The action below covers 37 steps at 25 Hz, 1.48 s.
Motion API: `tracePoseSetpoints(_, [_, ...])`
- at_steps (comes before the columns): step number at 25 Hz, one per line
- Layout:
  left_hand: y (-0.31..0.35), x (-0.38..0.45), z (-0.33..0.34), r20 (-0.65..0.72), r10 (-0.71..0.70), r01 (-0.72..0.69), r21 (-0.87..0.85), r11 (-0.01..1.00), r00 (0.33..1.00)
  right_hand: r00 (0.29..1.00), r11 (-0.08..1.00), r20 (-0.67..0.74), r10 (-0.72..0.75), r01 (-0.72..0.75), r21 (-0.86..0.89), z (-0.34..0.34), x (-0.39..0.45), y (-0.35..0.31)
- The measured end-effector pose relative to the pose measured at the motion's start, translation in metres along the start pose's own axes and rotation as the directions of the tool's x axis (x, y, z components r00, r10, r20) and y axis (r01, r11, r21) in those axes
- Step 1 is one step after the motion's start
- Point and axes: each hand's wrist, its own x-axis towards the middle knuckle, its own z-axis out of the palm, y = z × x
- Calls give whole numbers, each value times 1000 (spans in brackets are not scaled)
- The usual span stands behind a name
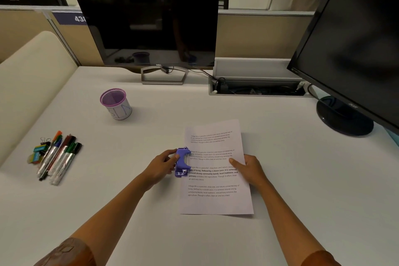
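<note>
A printed sheet of paper (218, 201) lies on the white desk (151, 201) in front of me. A purple hole punch (183, 163) sits over the sheet's left edge, around mid-height. My left hand (160, 166) grips the punch from its left side, fingers curled round it. My right hand (248, 168) rests on the sheet's right edge, its thumb lying flat on the printed text and holding the paper down.
A purple mesh pen cup (116, 103) stands at the back left. Several markers and pens (58, 157) lie with binder clips and small erasers near the left edge. Two dark monitors (149, 26) (354, 56) and an open cable tray (257, 86) line the back.
</note>
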Motion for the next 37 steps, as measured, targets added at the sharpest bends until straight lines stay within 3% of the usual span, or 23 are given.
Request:
tracePoseSetpoints(7, [0,2,9,-74,2,-2,-6,1000,997,999,998,-21,-25,26,64,3,-8,-3])
tracePoseSetpoints(13, [19,35,23,-363,105,-67,118,991,926,999,997,-39,-3,6,74,2,-5,-1])
tracePoseSetpoints(17, [31,55,39,-372,162,-27,344,939,914,999,1000,-36,-11,11,20,3,-4,4])
tracePoseSetpoints(24, [22,64,50,-393,272,-37,512,858,878,1000,1000,-8,-16,16,-15,4,-3,7])
tracePoseSetpoints(28, [16,64,51,-408,345,-71,553,830,845,1000,1000,-25,-9,9,-15,5,-2,8])
tracePoseSetpoints(37, [6,70,50,-394,294,-51,524,850,871,998,1000,-62,21,-21,-3,5,-2,5])
